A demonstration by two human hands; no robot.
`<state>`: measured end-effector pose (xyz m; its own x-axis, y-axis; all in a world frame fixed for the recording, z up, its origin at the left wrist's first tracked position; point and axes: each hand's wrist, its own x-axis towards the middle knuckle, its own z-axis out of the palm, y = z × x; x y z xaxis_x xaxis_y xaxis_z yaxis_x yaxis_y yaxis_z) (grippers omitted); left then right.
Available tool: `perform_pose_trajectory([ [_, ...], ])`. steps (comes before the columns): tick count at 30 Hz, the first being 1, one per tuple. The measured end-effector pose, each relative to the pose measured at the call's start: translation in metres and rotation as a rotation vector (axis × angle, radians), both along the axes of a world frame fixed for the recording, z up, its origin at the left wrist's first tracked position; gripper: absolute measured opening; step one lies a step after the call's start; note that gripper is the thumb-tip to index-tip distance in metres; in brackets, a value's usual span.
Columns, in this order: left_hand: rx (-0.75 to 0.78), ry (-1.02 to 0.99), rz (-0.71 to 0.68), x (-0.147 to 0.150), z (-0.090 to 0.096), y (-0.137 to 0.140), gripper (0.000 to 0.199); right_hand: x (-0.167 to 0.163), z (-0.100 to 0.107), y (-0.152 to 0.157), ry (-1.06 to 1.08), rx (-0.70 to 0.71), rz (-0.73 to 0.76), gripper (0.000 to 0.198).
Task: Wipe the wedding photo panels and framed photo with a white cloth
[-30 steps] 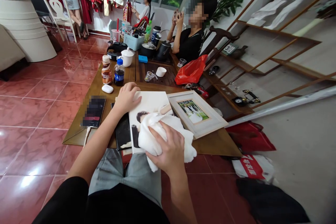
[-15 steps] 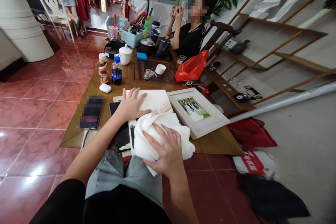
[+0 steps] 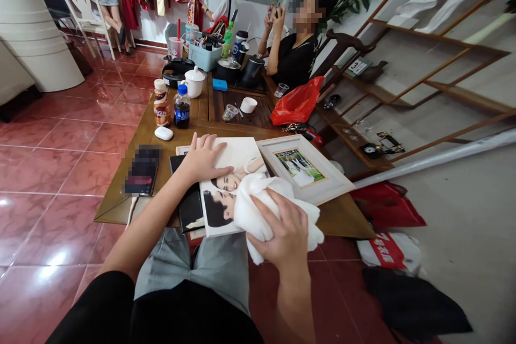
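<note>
My right hand (image 3: pixel 282 226) grips a bunched white cloth (image 3: pixel 258 209), pressed on the lower right part of a photo panel (image 3: pixel 215 209). The panel shows two people on a white ground and lies on a black item (image 3: pixel 188 207) at the table's front edge. Fingers spread, my left hand (image 3: pixel 205 158) rests flat on the panel's upper left area. Right of the panel lies a white picture frame (image 3: pixel 338 185) with a small outdoor photo in it. The cloth hides the panel's lower right corner.
On the wooden table (image 3: pixel 116 199) are a phone (image 3: pixel 141 169) with a cable, a white earbud case (image 3: pixel 163 133), a cola bottle (image 3: pixel 181 107), a brown drink bottle (image 3: pixel 162 105), a lidded white cup (image 3: pixel 195 83) and a red bag (image 3: pixel 296 102). Another person (image 3: pixel 300 54) sits across.
My right hand has slid the cloth to the right across the panel, uncovering the two printed faces. My left hand stays flat in about the same place.
</note>
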<state>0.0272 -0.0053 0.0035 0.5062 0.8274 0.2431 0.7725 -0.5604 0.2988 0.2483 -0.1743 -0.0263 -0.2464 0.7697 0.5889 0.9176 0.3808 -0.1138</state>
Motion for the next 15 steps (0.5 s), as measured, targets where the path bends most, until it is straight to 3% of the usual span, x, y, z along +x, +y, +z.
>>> perform_pose_trajectory([
  [4,0.003,-0.025,0.011,0.002,-0.002,0.000,0.074,0.004,0.000,0.000,-0.026,0.017,0.001,0.061],
  [10,0.005,-0.017,0.026,0.002,0.001,-0.002,0.074,-0.046,0.011,-0.005,-0.053,-0.031,0.208,0.065],
  [15,0.006,-0.039,-0.002,0.000,0.002,-0.001,0.075,-0.061,0.014,-0.007,-0.040,-0.073,0.235,0.069],
])
